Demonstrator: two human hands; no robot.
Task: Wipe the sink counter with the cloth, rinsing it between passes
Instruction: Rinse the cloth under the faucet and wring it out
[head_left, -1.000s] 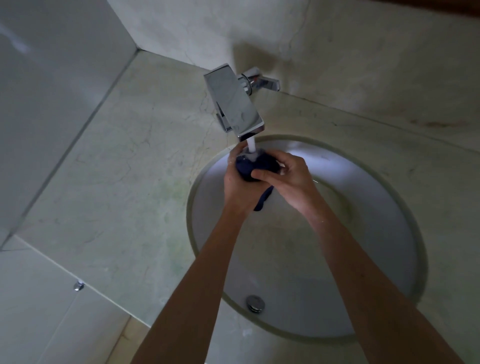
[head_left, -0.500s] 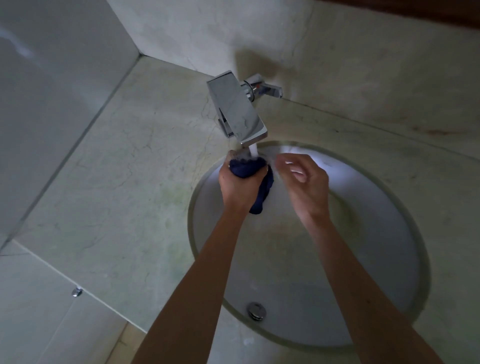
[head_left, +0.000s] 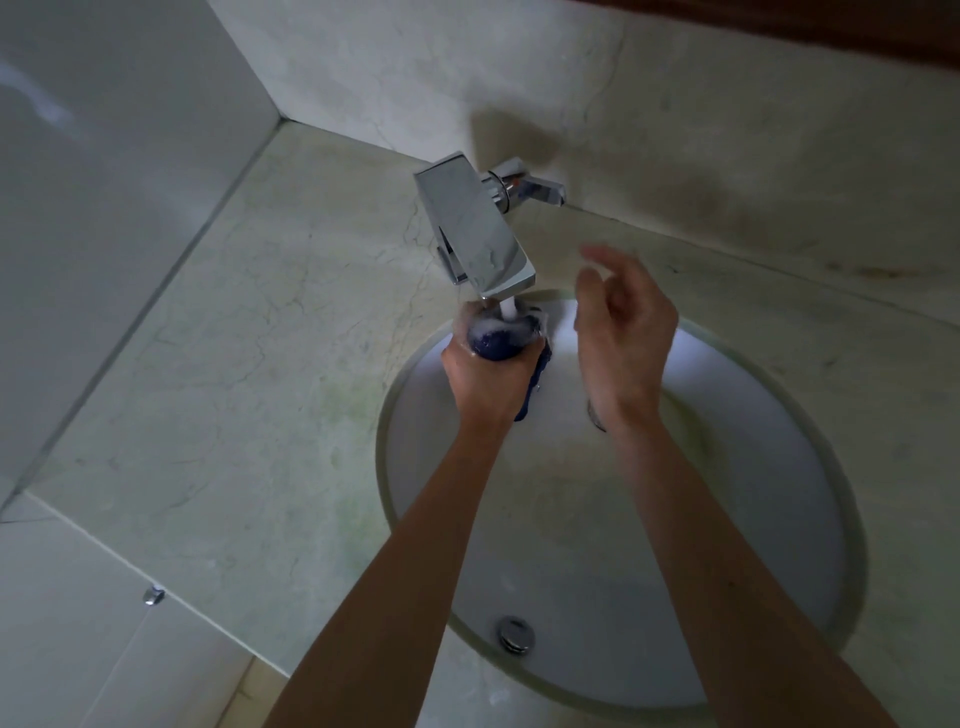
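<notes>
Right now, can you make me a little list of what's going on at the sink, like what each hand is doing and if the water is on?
place: white round sink set in a pale stone counter
water: running from the chrome faucet onto the cloth
cloth: dark blue cloth, bunched up and foamy on top
left hand: left hand grips the cloth under the stream
right hand: right hand raised beside the faucet, fingers loose, holding nothing
handle: faucet handle behind the spout, untouched
drain: metal drain in the basin

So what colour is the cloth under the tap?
Dark navy blue; the cloth, held in the left hand, shows in the head view.
</notes>
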